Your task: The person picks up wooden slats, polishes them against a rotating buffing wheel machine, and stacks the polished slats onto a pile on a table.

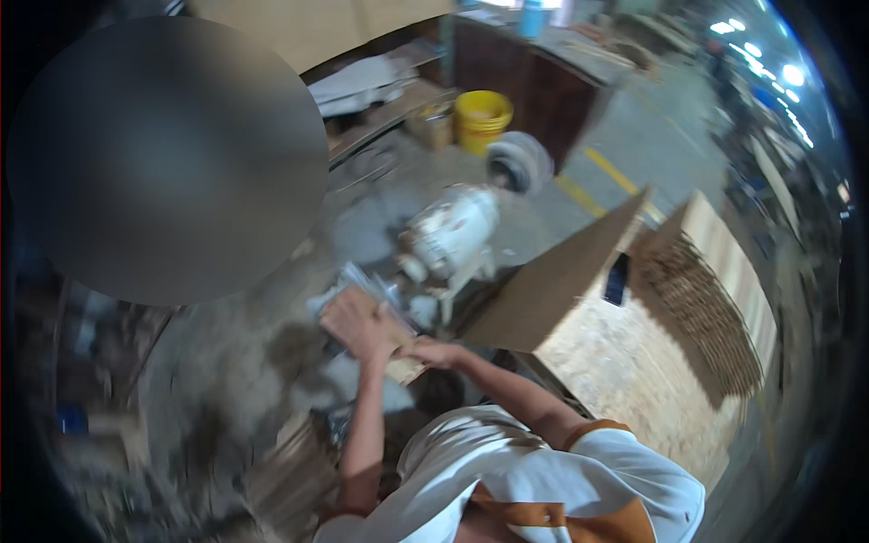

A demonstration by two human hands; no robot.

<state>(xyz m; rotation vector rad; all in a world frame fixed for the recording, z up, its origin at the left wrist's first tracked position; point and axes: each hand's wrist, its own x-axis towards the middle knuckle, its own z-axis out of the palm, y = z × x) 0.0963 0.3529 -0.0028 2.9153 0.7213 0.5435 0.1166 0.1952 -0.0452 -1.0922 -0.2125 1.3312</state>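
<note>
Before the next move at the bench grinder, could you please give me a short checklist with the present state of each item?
1. Left hand on the wooden piece: ok, it lies over the piece.
2. Right hand on the piece: ok, at its near edge.
3. Piece against a grinding wheel: cannot tell, blurred.
4. Far grinding wheel free of things: ok.
5. Bench grinder running: cannot tell.
6. Stacked wooden slats apart from both hands: ok.
</note>
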